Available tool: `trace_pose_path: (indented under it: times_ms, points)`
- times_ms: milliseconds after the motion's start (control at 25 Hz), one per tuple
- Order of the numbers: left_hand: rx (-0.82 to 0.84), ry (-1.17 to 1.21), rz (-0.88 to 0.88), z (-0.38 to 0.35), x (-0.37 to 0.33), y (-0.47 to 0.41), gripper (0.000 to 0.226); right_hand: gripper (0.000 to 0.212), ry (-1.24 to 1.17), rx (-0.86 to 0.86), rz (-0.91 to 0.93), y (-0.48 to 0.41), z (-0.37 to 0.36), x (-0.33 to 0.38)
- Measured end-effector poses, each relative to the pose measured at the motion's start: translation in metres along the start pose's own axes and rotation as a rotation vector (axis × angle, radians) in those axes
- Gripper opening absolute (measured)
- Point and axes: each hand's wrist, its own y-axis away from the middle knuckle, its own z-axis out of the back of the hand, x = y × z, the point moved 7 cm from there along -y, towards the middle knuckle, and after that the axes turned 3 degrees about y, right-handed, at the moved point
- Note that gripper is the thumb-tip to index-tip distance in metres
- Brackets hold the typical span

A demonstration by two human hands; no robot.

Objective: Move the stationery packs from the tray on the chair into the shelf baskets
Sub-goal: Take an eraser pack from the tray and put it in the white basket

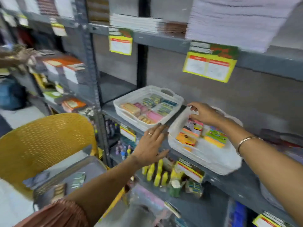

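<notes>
Head view: right hand (203, 114) fingers pinch a pack (194, 126) inside the right basket (205, 158), left hand (151, 143) spread open and empty at its rim; seat the pack flat beside the others, more wait in the tray (72, 177).

We are seeing even, fairly bright indoor light with soft shadows. Motion blur is smearing the whole view, worst at the left edge, where the grey metal shelf uprights (91, 66) are bending from wide-angle distortion.
</notes>
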Motion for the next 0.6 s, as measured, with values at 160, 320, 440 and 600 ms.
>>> trace_pose_path:
  times_ms: [160, 320, 440, 600]
  points:
    - [0.078, -0.132, 0.242, 0.022, 0.138, 0.082, 0.057, 0.044, -0.007, -0.002, 0.147, -0.066, -0.062, 0.116]
    - [0.168, -0.141, 0.460, 0.025, 0.239, 0.167, 0.058, 0.033, -0.053, -0.037, 0.280, -0.107, -0.136, 0.224]
    - [0.240, -0.110, 0.567, 0.009, 0.280, 0.233, 0.071, 0.033, -0.053, 0.017, 0.338, -0.120, -0.205, 0.274]
    - [0.347, -0.075, 0.721, -0.025, 0.311, 0.324, 0.074, 0.038, 0.018, 0.269, 0.407, -0.127, -0.322, 0.318]
